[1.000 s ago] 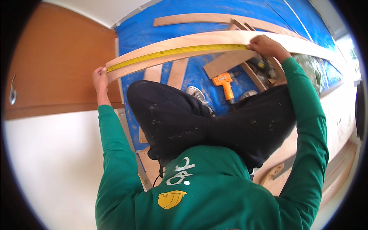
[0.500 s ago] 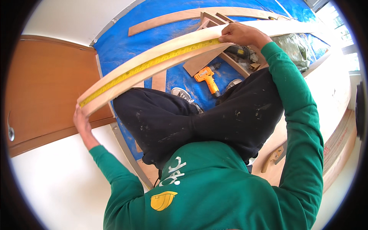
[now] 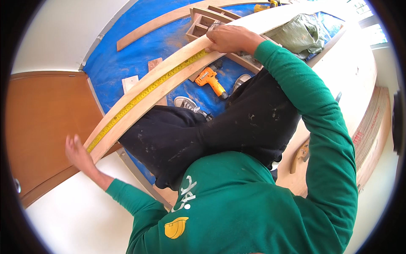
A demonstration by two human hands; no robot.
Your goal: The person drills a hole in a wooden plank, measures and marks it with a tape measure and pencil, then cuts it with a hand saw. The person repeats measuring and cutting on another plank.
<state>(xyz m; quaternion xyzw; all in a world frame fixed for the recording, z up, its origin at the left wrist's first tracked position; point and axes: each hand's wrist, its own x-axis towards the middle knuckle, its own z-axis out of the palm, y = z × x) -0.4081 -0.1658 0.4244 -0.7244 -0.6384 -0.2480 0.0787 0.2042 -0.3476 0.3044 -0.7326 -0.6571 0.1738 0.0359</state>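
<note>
A long pale wooden board (image 3: 122, 134) slants from the near left, over my left thigh, toward the far right. Along its face runs the yellow blade of a tape measure (image 3: 146, 92). My right hand (image 3: 231, 39) is closed on the tape at the board's upper part, its fingers over the edge; the tape's case cannot be made out. Just off the board's left end is my left hand (image 3: 80, 155), fingers apart and slightly blurred, holding nothing. Between my feet and the board, an orange cordless drill (image 3: 212, 82) lies on the blue sheet.
Beyond the board, a wooden divided box (image 3: 203, 23) and a long curved-looking plank (image 3: 156, 26) lie on the blue floor sheet (image 3: 112, 70). A green bag (image 3: 298, 34) sits at the far right. At my right are a handsaw (image 3: 299, 157) and stacked boards (image 3: 372, 127). A brown door (image 3: 46, 127) stands left.
My left hand has come off the board's left end and its fingers have opened. My right hand stays on the tape. The view has shifted, with the board now more steeply slanted.
</note>
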